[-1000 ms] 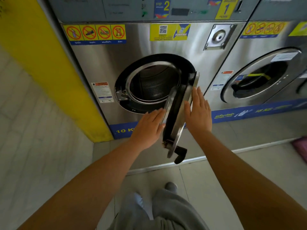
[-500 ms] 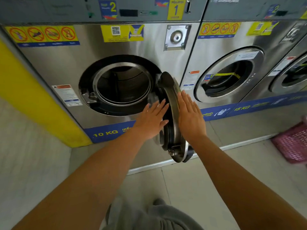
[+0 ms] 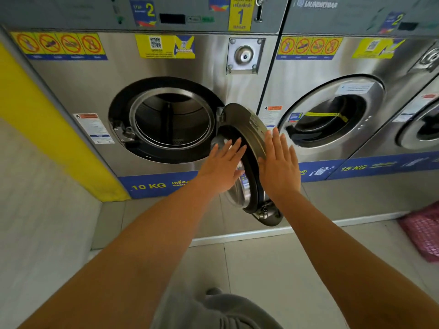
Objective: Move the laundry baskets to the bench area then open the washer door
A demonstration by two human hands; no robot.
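Washer door stands open w/ our left hand on its inner side, right hand on outer; both grips spread flat. Pink basket on floor at right; drum unobstructed.

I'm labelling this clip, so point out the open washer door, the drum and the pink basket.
door (image 3: 255, 129): head view, steel outer rim.
drum (image 3: 171, 119): head view, inner back wall.
basket (image 3: 425, 231): head view, mesh side.

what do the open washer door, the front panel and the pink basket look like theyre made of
Washer door: brushed metal rim, likely stainless steel, with a clear domed window that looks like glass, and a black seal, probably rubber. Front panel: the same brushed steel look, streaked with reflections. Pink basket: openwork lattice, probably plastic; it is blurred.
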